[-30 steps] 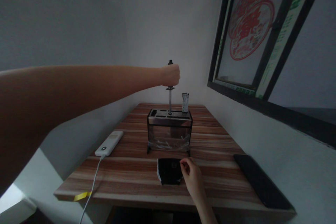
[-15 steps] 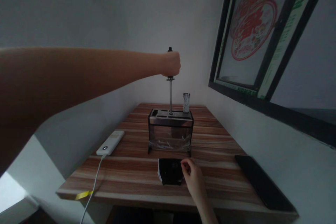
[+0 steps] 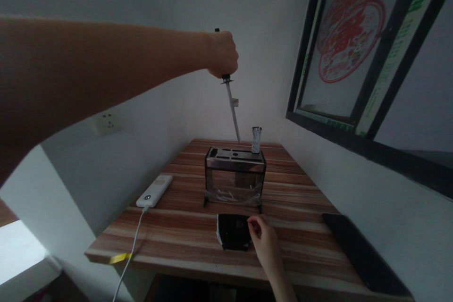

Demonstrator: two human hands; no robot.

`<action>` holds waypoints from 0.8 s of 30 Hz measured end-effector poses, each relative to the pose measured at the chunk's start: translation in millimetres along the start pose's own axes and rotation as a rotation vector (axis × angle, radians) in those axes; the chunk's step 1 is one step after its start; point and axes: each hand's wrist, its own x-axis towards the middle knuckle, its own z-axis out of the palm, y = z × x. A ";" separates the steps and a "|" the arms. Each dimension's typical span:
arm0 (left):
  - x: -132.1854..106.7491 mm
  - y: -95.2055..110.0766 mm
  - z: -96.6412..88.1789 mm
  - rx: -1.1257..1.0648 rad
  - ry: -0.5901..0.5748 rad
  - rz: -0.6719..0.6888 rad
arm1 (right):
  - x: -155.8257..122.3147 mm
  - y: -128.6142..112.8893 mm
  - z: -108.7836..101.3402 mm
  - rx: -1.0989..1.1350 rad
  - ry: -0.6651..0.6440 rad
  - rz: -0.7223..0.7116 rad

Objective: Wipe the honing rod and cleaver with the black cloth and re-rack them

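My left hand [image 3: 223,54] is wrapped round the black handle of a sharpening steel [image 3: 232,112], raised in front of the wall. Its long thin rod slants down to the right, and its tip hangs above the knife block, apart from it. The knife block [image 3: 235,165] has a slotted metal top and clear sides, with crumpled clear film at its lower part. A shiny, plastic-wrapped piece [image 3: 256,139] stands upright at its right end. My right hand [image 3: 264,240] rests on the table, thumb and forefinger pinched at the right edge of a flat black packet [image 3: 233,232]; what they pinch is hidden.
On the left of the wooden table [image 3: 177,255] lies a white power bank [image 3: 155,191] with a white cable [image 3: 136,236] running over the front edge, near yellow tape [image 3: 119,258]. A dark phone-like slab [image 3: 364,252] lies at right. A framed window [image 3: 354,52] is on the right wall.
My left hand has lifted the sharpening steel up out of the knife block's top, and the rod now tilts. My right hand stays beside the black packet. The view has shifted slightly.
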 end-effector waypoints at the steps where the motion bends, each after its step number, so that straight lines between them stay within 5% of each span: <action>1: 0.5 -5.6 -3.0 0.027 0.004 -0.012 | 0.2 0.2 -0.1 -0.002 -0.003 0.003; 8: -10.3 -63.3 -3.9 0.205 0.077 -0.087 | 0.8 0.9 0.0 -0.014 -0.008 0.017; 14: -43.2 -99.0 52.8 0.114 0.120 -0.177 | 0.1 2.1 1.4 -0.028 -0.015 0.033; 18: -82.1 -76.1 110.3 -0.330 0.125 -0.315 | 0.4 1.7 1.2 -0.040 -0.011 0.034; 24: -169.7 13.9 189.1 -1.088 0.048 -0.475 | -0.2 -0.7 -0.4 -0.064 0.001 0.065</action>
